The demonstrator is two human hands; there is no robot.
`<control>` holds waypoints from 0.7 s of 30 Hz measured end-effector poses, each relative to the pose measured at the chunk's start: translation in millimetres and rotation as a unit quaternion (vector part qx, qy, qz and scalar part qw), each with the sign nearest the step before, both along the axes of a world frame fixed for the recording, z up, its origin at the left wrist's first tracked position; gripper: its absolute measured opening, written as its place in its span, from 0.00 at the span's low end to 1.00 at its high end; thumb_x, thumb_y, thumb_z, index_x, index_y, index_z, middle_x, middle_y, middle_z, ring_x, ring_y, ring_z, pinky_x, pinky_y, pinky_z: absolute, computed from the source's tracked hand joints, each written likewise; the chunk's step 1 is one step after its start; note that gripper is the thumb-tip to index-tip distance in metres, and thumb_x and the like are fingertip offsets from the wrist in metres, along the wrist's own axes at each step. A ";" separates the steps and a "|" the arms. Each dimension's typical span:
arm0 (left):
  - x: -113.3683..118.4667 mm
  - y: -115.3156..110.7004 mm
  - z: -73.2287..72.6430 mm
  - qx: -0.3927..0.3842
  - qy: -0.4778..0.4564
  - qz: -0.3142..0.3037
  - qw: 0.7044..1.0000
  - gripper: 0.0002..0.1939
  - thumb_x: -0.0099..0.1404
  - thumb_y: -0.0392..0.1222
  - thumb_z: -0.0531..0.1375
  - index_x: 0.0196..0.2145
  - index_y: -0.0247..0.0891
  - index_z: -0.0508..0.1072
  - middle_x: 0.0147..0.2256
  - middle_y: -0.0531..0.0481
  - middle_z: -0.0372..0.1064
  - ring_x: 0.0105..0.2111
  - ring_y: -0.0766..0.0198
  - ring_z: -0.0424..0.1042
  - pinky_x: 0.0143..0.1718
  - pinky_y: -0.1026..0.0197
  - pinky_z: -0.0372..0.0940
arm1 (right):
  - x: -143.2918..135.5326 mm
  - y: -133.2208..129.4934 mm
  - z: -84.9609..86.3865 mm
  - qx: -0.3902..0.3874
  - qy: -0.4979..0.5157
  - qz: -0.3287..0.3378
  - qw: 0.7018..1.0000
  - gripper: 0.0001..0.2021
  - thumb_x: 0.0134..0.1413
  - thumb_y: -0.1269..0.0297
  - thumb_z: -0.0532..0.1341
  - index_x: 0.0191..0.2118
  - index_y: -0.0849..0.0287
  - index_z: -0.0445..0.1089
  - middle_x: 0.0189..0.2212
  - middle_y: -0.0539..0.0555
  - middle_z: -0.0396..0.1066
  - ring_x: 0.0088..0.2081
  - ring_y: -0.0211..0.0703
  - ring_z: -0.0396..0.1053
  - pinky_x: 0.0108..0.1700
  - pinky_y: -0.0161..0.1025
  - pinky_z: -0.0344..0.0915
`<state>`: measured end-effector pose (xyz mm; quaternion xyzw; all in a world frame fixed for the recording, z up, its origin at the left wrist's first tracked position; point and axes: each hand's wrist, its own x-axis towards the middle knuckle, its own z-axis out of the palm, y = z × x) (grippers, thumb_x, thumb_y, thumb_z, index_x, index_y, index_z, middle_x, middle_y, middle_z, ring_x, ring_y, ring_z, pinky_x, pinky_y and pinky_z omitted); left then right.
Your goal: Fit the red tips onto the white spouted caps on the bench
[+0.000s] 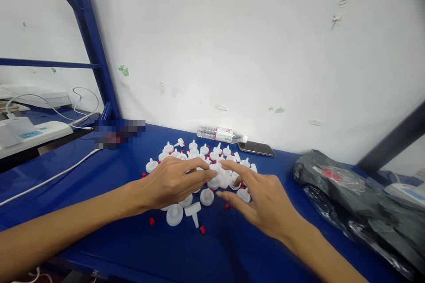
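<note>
A pile of white spouted bottle caps [174,215] lies on the blue table, with small red tips [202,230] scattered among them. My left hand [174,179] reaches across the pile from the left, fingers stretched out flat, fingertips at a blurred cluster of white caps [221,179]. On the right side of that cluster is my right hand [262,196], its thumb spread away from the fingers. The fingers of my right hand are close to the caps; whether they touch them I cannot tell. Part of the pile is hidden beneath my left hand.
A clear water bottle [222,134] lies against the wall, beside a dark phone [256,148]. At the right is a crumpled black plastic bag [358,203]. A white cable [53,177] and a power strip [43,132] lie at the left, near a blue metal frame [96,48].
</note>
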<state>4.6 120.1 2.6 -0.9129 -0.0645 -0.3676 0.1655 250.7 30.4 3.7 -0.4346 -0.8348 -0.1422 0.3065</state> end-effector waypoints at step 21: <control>-64.9 102.1 29.5 -0.132 0.085 0.553 0.818 0.15 0.75 0.38 0.52 0.45 0.34 0.79 0.44 0.38 0.77 0.42 0.48 0.79 0.35 0.55 0.67 | 0.7 -0.3 4.7 -0.060 0.006 -0.016 0.998 0.13 0.75 0.60 0.52 0.59 0.51 0.65 0.50 0.53 0.77 0.37 0.41 0.79 0.31 0.37 0.66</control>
